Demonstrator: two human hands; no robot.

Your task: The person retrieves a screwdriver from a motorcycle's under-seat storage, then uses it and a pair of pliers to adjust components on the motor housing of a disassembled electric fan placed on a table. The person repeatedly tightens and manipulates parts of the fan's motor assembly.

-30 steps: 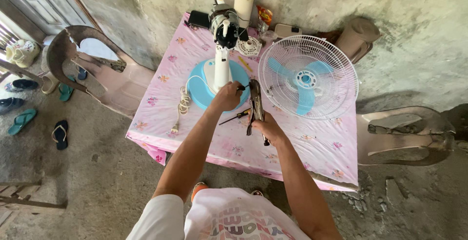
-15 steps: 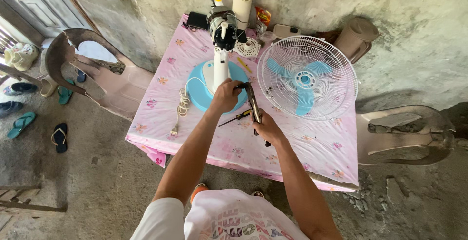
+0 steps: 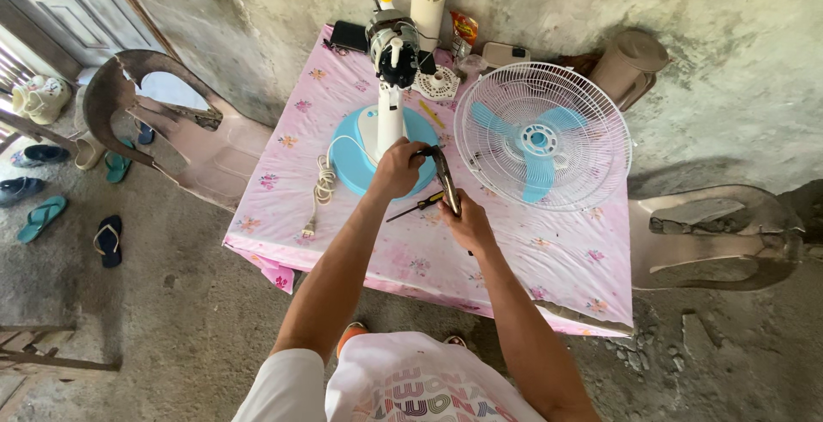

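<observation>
Pliers (image 3: 445, 178) are being pinched in the right hand (image 3: 463, 221) — long axis pointing away toward the fan stand (image 3: 390, 122) — while the nearer left hand (image 3: 396, 169) is being closed around the stand's foot on the table (image 3: 549, 259).

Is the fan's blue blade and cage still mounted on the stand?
No, the cage with the blue blade lies flat on the table, beside the stand.

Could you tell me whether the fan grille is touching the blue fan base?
Apart. The head view shows the fan grille lying flat on the tablecloth, with a strip of pink cloth visible between it and the blue fan base.
</observation>
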